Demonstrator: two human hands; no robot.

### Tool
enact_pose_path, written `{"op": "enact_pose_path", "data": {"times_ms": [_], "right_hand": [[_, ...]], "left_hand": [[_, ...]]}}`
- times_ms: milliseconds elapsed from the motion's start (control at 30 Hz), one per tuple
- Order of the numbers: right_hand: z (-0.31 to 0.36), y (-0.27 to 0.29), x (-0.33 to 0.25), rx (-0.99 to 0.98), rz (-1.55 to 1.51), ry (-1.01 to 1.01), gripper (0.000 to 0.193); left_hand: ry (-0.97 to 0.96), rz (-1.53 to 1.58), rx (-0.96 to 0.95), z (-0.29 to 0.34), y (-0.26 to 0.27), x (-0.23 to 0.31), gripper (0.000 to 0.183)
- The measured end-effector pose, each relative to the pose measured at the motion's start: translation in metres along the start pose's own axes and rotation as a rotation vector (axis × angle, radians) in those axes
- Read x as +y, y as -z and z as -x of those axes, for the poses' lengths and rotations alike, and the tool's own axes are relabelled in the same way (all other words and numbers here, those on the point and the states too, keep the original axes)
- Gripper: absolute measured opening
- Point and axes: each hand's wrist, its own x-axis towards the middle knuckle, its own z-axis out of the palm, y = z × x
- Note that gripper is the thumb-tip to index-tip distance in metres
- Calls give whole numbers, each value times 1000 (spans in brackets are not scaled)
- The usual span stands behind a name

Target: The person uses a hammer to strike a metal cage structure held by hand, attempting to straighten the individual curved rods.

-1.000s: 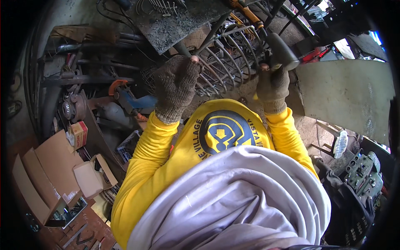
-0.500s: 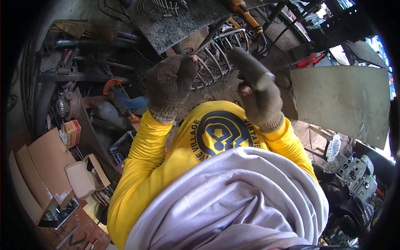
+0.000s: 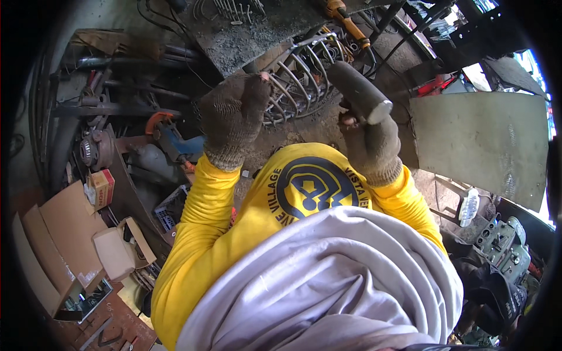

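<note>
A thick, dark hammer head [image 3: 358, 90], cylindrical with a bright worn face, rises above my right hand [image 3: 374, 143]. That gloved hand is closed around the hammer's handle, which is mostly hidden by the fingers. My left hand [image 3: 233, 117], in a brown knitted glove with a bare thumb tip showing, is closed at the left end of a metal frame [image 3: 300, 82] made of several curved rods joined by long bars. The glove hides the exact grip point. The hammer head is apart from the frame, to its right.
A workbench [image 3: 246, 47] covered in grit stands ahead, with an orange angle grinder [image 3: 349, 24] beside it. At right leans a grey sheet panel [image 3: 480, 146]. Cardboard boxes [image 3: 70, 225] and a blue-and-orange tool [image 3: 172, 137] lie left; a green machine [image 3: 504, 245] sits lower right.
The hammer, blurred before, now shows sharply, its bright face turned toward me. My left hand has shifted slightly left, and more of the frame's curved rods and top bar shows.
</note>
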Motion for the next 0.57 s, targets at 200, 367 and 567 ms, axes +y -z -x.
{"op": "enact_pose_path", "data": {"times_ms": [200,367,567], "right_hand": [[6,17,-13,-239,-324,-39,42],[14,5,-10,-128,-466,-112,41],[-13,-10,5,-171,28,-188,48]], "left_hand": [[11,37,-25,4,-2,2,21],[38,58,-53,3,-1,5,20],[-42,-123,-73,11,-3,-11,23]]}}
